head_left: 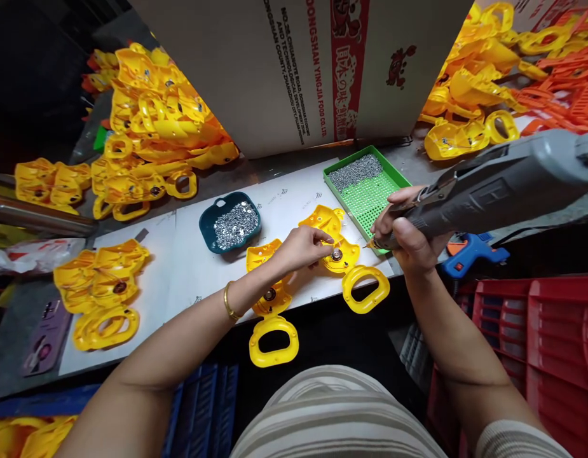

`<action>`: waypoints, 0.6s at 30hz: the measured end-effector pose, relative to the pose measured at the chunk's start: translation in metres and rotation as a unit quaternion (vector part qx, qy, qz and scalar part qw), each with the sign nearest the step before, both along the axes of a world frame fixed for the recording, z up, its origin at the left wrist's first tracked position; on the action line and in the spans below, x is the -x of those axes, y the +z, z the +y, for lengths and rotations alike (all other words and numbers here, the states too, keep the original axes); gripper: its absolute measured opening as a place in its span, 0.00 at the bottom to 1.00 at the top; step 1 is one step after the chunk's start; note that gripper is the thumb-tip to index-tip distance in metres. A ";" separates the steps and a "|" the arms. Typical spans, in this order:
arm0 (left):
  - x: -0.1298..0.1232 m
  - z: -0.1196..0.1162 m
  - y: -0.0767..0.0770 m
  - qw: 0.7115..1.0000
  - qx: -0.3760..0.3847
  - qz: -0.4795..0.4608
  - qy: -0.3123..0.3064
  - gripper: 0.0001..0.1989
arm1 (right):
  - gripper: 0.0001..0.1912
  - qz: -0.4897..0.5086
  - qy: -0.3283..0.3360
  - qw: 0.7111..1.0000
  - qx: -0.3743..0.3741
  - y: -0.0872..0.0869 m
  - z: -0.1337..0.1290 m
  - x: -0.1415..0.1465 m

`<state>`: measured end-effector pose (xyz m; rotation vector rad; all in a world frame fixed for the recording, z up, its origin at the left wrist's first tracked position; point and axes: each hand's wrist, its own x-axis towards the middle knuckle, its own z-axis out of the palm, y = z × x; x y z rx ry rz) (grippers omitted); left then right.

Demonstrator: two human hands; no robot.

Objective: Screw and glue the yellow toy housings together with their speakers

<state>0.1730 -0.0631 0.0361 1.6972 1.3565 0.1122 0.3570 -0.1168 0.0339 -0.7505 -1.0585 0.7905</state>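
A grey bench (284,168) covered with white sheets stretches across a crowded workspace, with a large printed cardboard box (298,63) standing at its back edge. Heaps of yellow plastic shells (155,121) lie to the left of the box, and more yellow and orange mouldings (503,63) are piled to its right. A smaller stack of yellow shells (100,286) sits on the white sheet at the left.

At the front edge of the bench lies a yellow plastic shell with a ring handle (346,267), the handle hanging over the edge. The left hand (300,247) rests on it, its grip pinched with thumb and fingertips at a small round metal part (337,255) seated in the shell. The right hand (408,232) is wrapped in a tight grip around a grey electric screwdriver (503,181), whose tip points at the shell just beside the left fingertips.

A second yellow shell with a ring handle (271,321) lies partly under the left wrist, which wears a gold bangle (228,303). Behind the left hand stands a dark teal dish of small metal screws (230,222). A green tray (367,187) holding more screws sits behind the right hand. A blue glue gun (470,251) lies to the right of that hand, above red plastic crates (536,337).
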 end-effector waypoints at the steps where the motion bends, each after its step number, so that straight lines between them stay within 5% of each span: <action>1: 0.001 0.000 0.000 0.998 -0.058 0.027 -0.024 0.13 | 0.15 0.005 0.000 1.000 -0.003 0.002 -0.001 -0.001; 4: 0.007 0.000 -0.003 0.971 -0.207 0.089 -0.085 0.12 | 0.14 0.011 -0.010 1.000 -0.009 0.005 0.000 -0.001; 7: 0.015 -0.003 -0.009 0.951 -0.276 0.111 -0.084 0.12 | 0.16 0.004 -0.029 1.000 0.004 0.005 0.002 -0.002; 13: 0.026 -0.011 -0.028 0.928 -0.352 0.099 -0.066 0.08 | 0.17 -0.004 -0.038 0.999 0.022 -0.004 0.003 -0.004; 18: 0.026 -0.021 -0.035 0.934 -0.357 -0.028 0.004 0.07 | 0.15 -0.007 -0.015 1.000 0.015 -0.004 0.000 -0.005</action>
